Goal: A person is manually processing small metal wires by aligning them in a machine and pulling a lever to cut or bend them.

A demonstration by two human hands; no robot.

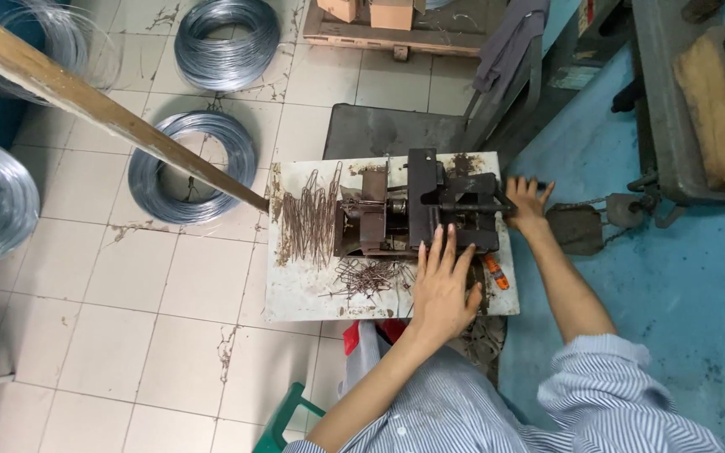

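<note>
A worker's left hand (442, 285) lies flat, fingers spread, against the bender (430, 210) on the white table (295, 294) while the right hand (527, 201) wraps its handle, risking pinched fingertips should the lever swing.

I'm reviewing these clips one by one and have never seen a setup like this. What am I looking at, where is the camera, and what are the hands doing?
The single picture comes from a camera on the person's head, looking down. A small white table carries a dark metal hand machine. Beside it lie bent wire pieces and a smaller wire pile. The left hand lies flat and open on the table's near edge, against the machine. The right hand reaches to the machine's right end; whether it grips anything there is unclear. A wooden pole slants in from the upper left, and wire coils lie on the tiled floor.
</note>
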